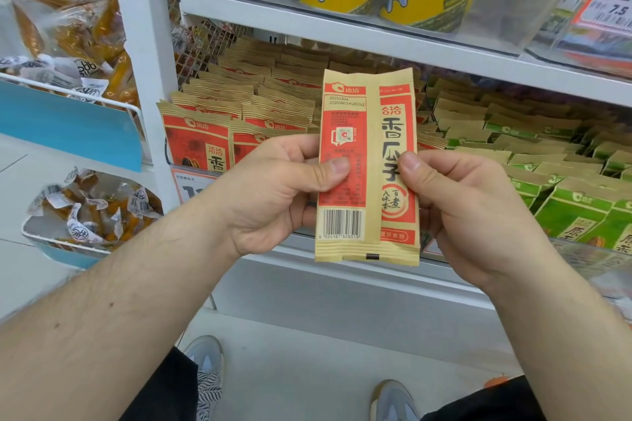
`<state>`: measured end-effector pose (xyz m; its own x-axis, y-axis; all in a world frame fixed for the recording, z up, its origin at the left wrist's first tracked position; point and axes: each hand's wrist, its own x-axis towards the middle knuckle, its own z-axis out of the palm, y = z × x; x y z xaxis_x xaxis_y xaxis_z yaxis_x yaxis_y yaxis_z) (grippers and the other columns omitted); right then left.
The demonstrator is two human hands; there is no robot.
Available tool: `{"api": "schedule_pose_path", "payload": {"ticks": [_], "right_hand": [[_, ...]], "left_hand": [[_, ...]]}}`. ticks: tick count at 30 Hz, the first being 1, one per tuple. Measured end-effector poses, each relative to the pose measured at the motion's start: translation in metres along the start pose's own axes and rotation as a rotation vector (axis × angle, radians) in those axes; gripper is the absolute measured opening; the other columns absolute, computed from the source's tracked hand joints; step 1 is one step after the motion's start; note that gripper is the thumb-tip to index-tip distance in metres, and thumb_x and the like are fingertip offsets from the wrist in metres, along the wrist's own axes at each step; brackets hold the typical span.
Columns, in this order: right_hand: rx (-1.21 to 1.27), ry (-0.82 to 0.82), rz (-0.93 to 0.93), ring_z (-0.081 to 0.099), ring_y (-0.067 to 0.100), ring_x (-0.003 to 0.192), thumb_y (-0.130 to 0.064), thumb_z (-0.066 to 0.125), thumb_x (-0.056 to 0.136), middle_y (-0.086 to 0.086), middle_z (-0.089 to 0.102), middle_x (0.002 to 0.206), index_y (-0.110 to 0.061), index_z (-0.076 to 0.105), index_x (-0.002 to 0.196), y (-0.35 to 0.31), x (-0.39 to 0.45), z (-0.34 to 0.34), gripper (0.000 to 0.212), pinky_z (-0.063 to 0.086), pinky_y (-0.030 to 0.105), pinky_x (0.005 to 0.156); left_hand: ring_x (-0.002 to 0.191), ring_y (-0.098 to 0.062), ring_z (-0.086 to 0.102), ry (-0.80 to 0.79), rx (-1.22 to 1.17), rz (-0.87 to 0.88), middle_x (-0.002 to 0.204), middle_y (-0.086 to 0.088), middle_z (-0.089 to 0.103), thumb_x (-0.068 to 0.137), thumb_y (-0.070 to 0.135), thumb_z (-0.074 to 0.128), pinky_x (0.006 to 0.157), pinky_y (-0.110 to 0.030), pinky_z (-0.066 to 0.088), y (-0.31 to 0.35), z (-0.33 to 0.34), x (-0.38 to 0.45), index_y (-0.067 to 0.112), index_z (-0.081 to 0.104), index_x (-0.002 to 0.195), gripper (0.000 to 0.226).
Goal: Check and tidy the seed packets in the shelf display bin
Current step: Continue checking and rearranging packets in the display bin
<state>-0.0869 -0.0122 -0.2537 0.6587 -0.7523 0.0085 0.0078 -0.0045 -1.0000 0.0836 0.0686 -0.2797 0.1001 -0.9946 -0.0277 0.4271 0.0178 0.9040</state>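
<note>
Both hands grasp one red-and-kraft sunflower seed packet, lifted clear of the shelf and held upright with its back seam and barcode toward the camera. The left hand pinches the packet's left edge, thumb pressed on the printed back panel at about mid-height, fingers curled behind. The right hand mirrors it on the right edge, thumb on the front, fingers behind. The packet's long axis runs from twelve o'clock to six o'clock, date code at the top, barcode at the bottom.

From the grip, the display bin of matching red packets lies toward ten and eleven o'clock, behind and left of the held packet, so the left hand is nearer to it. Those packets stand in rows, tops up, so the held one likely needs only a turn to face forward before going back. Green seed packets fill the neighbouring bin toward two and three o'clock.
</note>
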Motion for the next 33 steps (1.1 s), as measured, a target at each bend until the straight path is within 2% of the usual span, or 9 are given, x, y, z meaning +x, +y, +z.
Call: {"api": "schedule_pose_path", "payload": {"ticks": [10, 15, 18, 22, 25, 27, 28, 30, 33], "right_hand": [[0.065, -0.157, 0.015, 0.071, 0.020, 0.061, -0.011, 0.064, 0.068, 0.016, 0.075, 0.082, -0.004, 0.071, 0.098, -0.002, 0.000, -0.007, 0.031, 0.051, 0.021, 0.045], [0.268, -0.130, 0.095, 0.070, 0.019, 0.066, -0.010, 0.054, 0.080, 0.013, 0.074, 0.084, 0.001, 0.068, 0.106, 0.005, 0.003, 0.004, 0.031, 0.056, 0.027, 0.053], [0.619, -0.206, 0.305, 0.062, 0.021, 0.056, -0.013, 0.054, 0.076, 0.014, 0.067, 0.077, 0.001, 0.069, 0.097, 0.011, 0.002, 0.018, 0.029, 0.051, 0.026, 0.050], [0.824, -0.447, 0.458, 0.049, 0.021, 0.053, -0.024, 0.061, 0.076, 0.015, 0.060, 0.075, -0.006, 0.067, 0.096, 0.030, 0.004, 0.030, 0.028, 0.037, 0.027, 0.051], [0.503, -0.355, 0.391, 0.063, 0.031, 0.069, -0.035, 0.056, 0.080, 0.022, 0.069, 0.089, -0.008, 0.073, 0.096, 0.033, 0.004, 0.028, 0.036, 0.052, 0.034, 0.062], [0.253, -0.197, 0.279, 0.068, 0.031, 0.071, -0.030, 0.060, 0.080, 0.019, 0.072, 0.090, -0.013, 0.077, 0.088, 0.029, 0.004, 0.023, 0.026, 0.056, 0.039, 0.062], [0.190, -0.119, 0.236, 0.067, 0.028, 0.065, -0.028, 0.058, 0.084, 0.017, 0.072, 0.084, -0.013, 0.078, 0.081, 0.029, 0.006, 0.019, 0.025, 0.054, 0.036, 0.056], [0.143, 0.016, 0.167, 0.058, 0.027, 0.053, -0.033, 0.049, 0.094, 0.015, 0.067, 0.072, -0.012, 0.074, 0.071, 0.027, 0.010, 0.012, 0.040, 0.041, 0.030, 0.047], [0.087, 0.046, 0.034, 0.049, 0.030, 0.060, -0.051, 0.056, 0.081, 0.018, 0.061, 0.067, -0.015, 0.071, 0.064, 0.024, 0.013, 0.006, 0.043, 0.034, 0.037, 0.059]], "left_hand": [[0.093, -0.030, 0.071, 0.029, 0.028, 0.026, 0.111, -0.019, 0.071, 0.076, 0.016, 0.065, 0.076, -0.045, 0.061, 0.001, -0.004, 0.001, 0.005, 0.067, 0.112, 0.038], [0.088, -0.025, 0.064, 0.068, 0.147, 0.152, 0.099, -0.008, 0.070, 0.064, 0.064, 0.069, 0.071, -0.038, 0.055, 0.001, -0.002, 0.001, 0.018, 0.072, 0.104, 0.062], [0.069, -0.009, 0.064, 0.067, 0.124, 0.207, 0.077, 0.006, 0.071, 0.064, 0.050, 0.063, 0.062, -0.030, 0.044, 0.001, 0.001, 0.001, 0.023, 0.071, 0.095, 0.042], [0.070, -0.017, 0.068, -0.042, 0.135, 0.160, 0.092, -0.005, 0.072, 0.064, 0.036, 0.085, 0.059, -0.026, 0.051, -0.006, 0.004, -0.003, 0.014, 0.063, 0.107, 0.052], [0.058, -0.030, 0.064, 0.090, 0.115, 0.150, 0.088, -0.016, 0.072, 0.073, 0.022, 0.075, 0.052, -0.037, 0.053, -0.003, 0.009, -0.004, 0.011, 0.065, 0.101, 0.032], [0.072, -0.034, 0.067, 0.211, 0.093, 0.145, 0.088, -0.010, 0.074, 0.072, 0.021, 0.075, 0.067, -0.060, 0.054, 0.002, 0.010, -0.004, 0.016, 0.069, 0.095, 0.025], [0.074, -0.030, 0.069, 0.251, 0.079, 0.141, 0.087, -0.008, 0.075, 0.070, 0.019, 0.080, 0.074, -0.062, 0.053, 0.004, 0.009, -0.004, 0.018, 0.069, 0.094, 0.027], [0.073, -0.023, 0.072, 0.279, 0.073, 0.142, 0.087, -0.006, 0.075, 0.065, 0.021, 0.076, 0.072, -0.052, 0.058, 0.009, 0.008, -0.005, 0.015, 0.067, 0.098, 0.035], [0.071, -0.021, 0.073, 0.278, 0.083, 0.137, 0.088, -0.007, 0.076, 0.064, 0.018, 0.071, 0.064, -0.039, 0.061, 0.012, 0.010, -0.006, 0.010, 0.066, 0.105, 0.043]]}}
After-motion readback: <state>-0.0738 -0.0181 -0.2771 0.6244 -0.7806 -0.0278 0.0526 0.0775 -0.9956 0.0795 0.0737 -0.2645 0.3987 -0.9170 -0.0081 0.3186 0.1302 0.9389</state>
